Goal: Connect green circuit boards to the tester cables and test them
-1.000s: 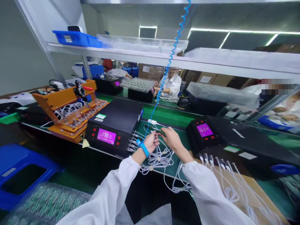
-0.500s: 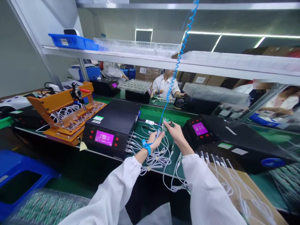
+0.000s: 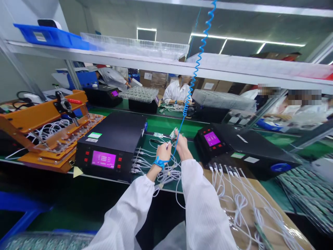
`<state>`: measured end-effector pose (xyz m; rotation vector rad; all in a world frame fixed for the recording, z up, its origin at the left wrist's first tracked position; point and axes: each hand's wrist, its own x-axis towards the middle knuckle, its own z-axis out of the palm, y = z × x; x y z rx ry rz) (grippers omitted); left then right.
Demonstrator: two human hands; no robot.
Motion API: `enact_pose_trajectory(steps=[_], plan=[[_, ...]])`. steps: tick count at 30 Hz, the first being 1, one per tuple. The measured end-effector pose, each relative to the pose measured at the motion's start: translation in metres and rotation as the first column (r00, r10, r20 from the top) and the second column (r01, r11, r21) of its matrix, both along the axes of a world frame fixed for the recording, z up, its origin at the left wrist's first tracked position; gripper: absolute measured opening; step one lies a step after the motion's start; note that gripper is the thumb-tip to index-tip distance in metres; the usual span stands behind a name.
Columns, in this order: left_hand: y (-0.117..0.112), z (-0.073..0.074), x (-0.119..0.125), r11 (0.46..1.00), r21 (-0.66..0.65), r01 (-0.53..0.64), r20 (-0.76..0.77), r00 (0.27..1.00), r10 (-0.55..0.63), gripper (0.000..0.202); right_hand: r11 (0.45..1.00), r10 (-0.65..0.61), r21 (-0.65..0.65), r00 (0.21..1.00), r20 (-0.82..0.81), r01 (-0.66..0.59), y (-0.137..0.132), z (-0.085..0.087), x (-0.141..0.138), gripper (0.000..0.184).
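My right hand (image 3: pixel 182 146) grips a small green circuit board (image 3: pixel 173 133) between thumb and fingers, above the green bench top. Just left of it, my left hand (image 3: pixel 163 153) is closed in a pinch on a thin white cable (image 3: pixel 168 143), whose end is mostly hidden by the fingers. A blue wrist strap (image 3: pixel 160 162) circles my left wrist, and a blue coiled cord (image 3: pixel 196 69) hangs down past the hands. Bundled white cables (image 3: pixel 166 176) lie under both hands. Behind the left hand, another small board (image 3: pixel 158 135) rests on the bench.
A black test box (image 3: pixel 111 139) with a purple screen stands left, cables plugged into its side. Another black box (image 3: pixel 244 149) stands right, above cardboard (image 3: pixel 234 215) strewn with cables. An orange clamp fixture (image 3: pixel 47 139) is far left. Stacked boards (image 3: pixel 307 194) lie right. Co-workers sit opposite.
My view has swung to the right, so the bench appears further left. The right hand has drawn the board slightly away from the left hand, which now pinches the white cable.
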<state>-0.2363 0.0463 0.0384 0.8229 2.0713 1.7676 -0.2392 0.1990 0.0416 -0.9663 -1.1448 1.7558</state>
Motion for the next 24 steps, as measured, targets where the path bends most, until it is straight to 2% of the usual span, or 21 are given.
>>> enact_pose_trajectory(steps=[3, 5, 8, 11, 14, 18, 21, 24], plan=[[-0.006, -0.011, -0.005, 1.000, -0.005, 0.003, 0.046, 0.999, -0.003, 0.035, 0.994, -0.105, 0.024, 0.994, -0.006, 0.105, 0.024, 0.003, 0.001, 0.035], [-0.010, -0.021, -0.012, 1.000, -0.003, -0.003, 0.122, 0.993, 0.004, 0.029, 0.991, -0.107, 0.081, 0.994, 0.004, 0.106, 0.033, 0.002, 0.001, 0.033], [-0.011, -0.035, -0.023, 1.000, 0.006, -0.022, 0.249, 0.968, 0.020, 0.015, 0.975, -0.011, 0.224, 0.997, 0.075, -0.006, 0.030, -0.005, -0.008, 0.030], [-0.015, -0.044, -0.031, 0.998, 0.004, -0.057, 0.309, 0.950, 0.053, 0.020, 0.895, 0.098, 0.400, 0.963, 0.252, -0.195, 0.014, -0.016, -0.030, 0.023], [-0.027, -0.048, -0.034, 0.995, -0.008, -0.101, 0.274, 0.956, 0.100, 0.034, 0.732, 0.127, 0.547, 0.871, 0.474, -0.405, -0.010, -0.024, -0.054, 0.022], [-0.045, -0.044, -0.036, 0.989, 0.045, -0.141, 0.190, 0.973, 0.130, 0.035, 0.442, 0.068, 0.609, 0.702, 0.709, -0.658, -0.040, -0.025, -0.074, 0.033], [-0.050, -0.038, -0.038, 0.982, 0.109, -0.154, 0.202, 0.971, 0.130, 0.030, 0.244, -0.023, 0.581, 0.594, 0.804, -0.776, -0.049, -0.019, -0.074, 0.030], [-0.043, -0.032, -0.041, 0.970, 0.171, -0.171, 0.301, 0.947, 0.113, 0.027, 0.075, -0.114, 0.561, 0.552, 0.826, -0.824, -0.046, -0.010, -0.056, 0.037]])
